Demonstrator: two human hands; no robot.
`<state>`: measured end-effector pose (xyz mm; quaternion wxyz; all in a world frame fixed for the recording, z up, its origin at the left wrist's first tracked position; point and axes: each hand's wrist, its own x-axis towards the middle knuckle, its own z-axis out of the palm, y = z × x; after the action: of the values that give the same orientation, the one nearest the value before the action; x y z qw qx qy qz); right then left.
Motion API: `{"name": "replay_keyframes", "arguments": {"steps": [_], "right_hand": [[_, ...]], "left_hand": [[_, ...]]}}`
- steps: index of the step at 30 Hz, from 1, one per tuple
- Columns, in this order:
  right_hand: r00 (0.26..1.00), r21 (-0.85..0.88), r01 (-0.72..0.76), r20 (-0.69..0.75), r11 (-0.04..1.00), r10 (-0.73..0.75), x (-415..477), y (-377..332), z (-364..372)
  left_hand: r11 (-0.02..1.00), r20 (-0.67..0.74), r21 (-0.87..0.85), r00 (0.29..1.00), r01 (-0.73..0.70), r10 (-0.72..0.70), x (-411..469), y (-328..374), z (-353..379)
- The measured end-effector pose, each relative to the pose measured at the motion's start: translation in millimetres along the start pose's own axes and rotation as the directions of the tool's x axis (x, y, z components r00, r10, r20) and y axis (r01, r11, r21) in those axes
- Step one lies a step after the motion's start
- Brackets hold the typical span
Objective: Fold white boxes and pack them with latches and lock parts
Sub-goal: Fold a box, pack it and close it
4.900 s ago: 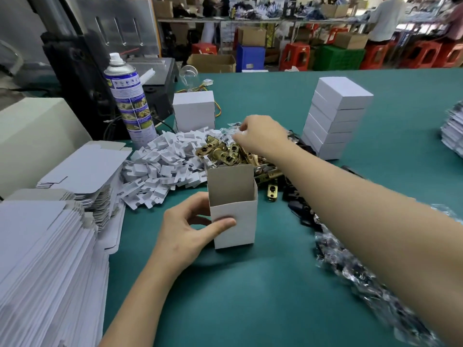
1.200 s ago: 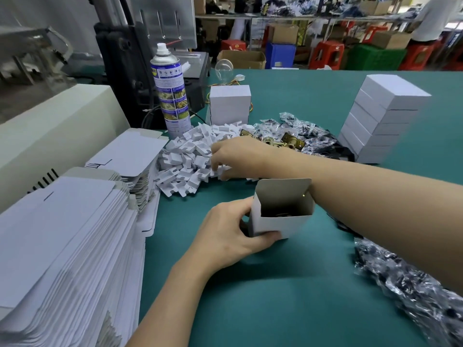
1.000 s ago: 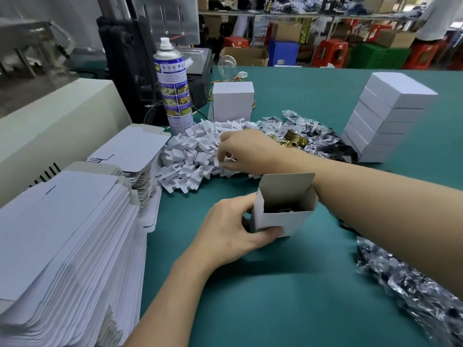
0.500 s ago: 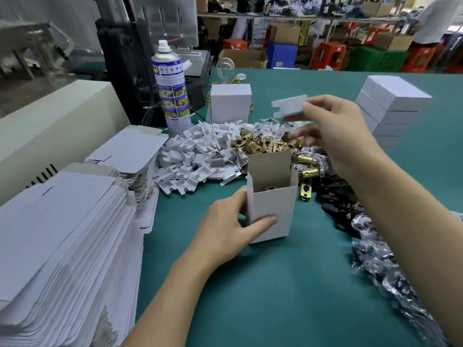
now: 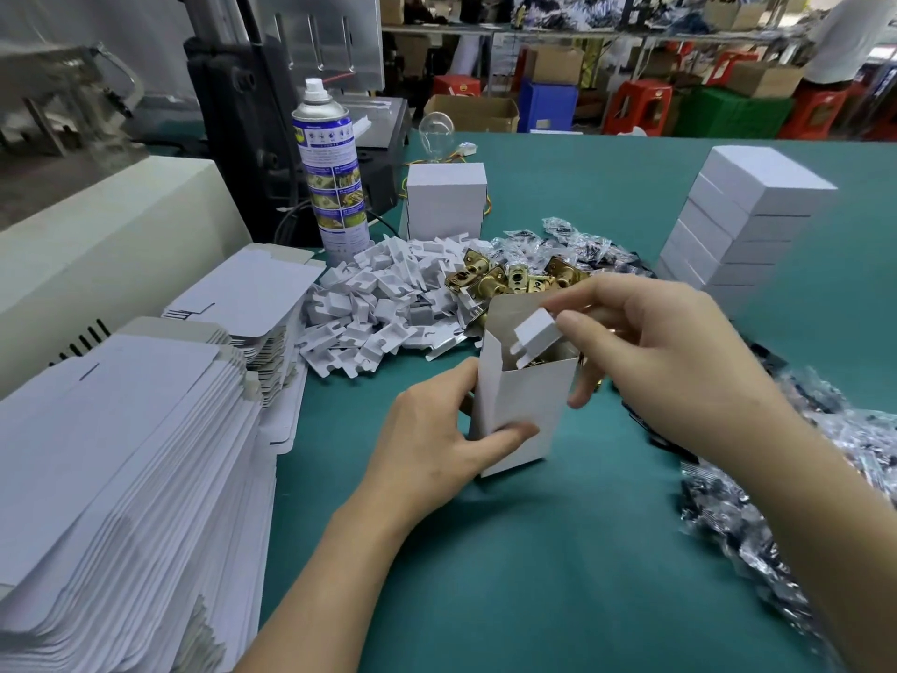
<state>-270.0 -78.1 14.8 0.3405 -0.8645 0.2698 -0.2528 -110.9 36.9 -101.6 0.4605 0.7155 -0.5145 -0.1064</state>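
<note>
Two-handed work on green table (image 5: 558, 575), beside stacked flat blanks (image 5: 121, 454): upright open white box (image 5: 524, 405) at centre, gripped round its side by left hand (image 5: 437, 454); pinched in right hand (image 5: 670, 347), small white insert (image 5: 534, 335) tilted into its mouth.

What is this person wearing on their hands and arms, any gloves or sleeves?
Nothing is worn that shows. The left hand and right hand are bare: no gloves, rings or watch, with short unpainted nails. The forearms are bare too, no sleeve as far as the picture reaches.
</note>
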Motion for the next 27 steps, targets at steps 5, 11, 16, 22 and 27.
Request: {"name": "replay_keyframes", "arguments": {"steps": [5, 11, 16, 22, 27], "right_hand": [[0.999, -0.343, 0.029, 0.039, 0.939, -0.016, 0.5, -11.8, -2.7], [0.992, -0.578, 0.041, 0.122, 0.815, 0.037, 13.3, -37.2, -3.6], [0.975, -0.695, 0.117, 0.216, 0.71, 0.051, 20.5, -57.7, 13.3], [0.956, -0.316, 0.077, 0.292, 0.946, 0.02, 21.4, -45.1, 1.8], [0.994, -0.082, -0.017, 0.105, 0.996, 0.025, 35.9, -16.0, -37.4]], "left_hand": [[1.0, 0.009, 0.01, 1.0, -0.003, 0.003, -0.6, -1.7, -0.2], [1.0, 0.015, 0.006, 1.0, -0.007, 0.007, -1.3, -0.3, -0.8], [1.0, 0.014, 0.004, 1.0, 0.013, -0.013, -2.1, -1.1, -1.4], [0.995, 0.03, -0.078, 0.997, 0.069, -0.067, -0.1, -4.7, -5.3], [0.988, 0.062, -0.119, 0.994, 0.101, -0.094, 1.1, -8.7, -5.7]]}}
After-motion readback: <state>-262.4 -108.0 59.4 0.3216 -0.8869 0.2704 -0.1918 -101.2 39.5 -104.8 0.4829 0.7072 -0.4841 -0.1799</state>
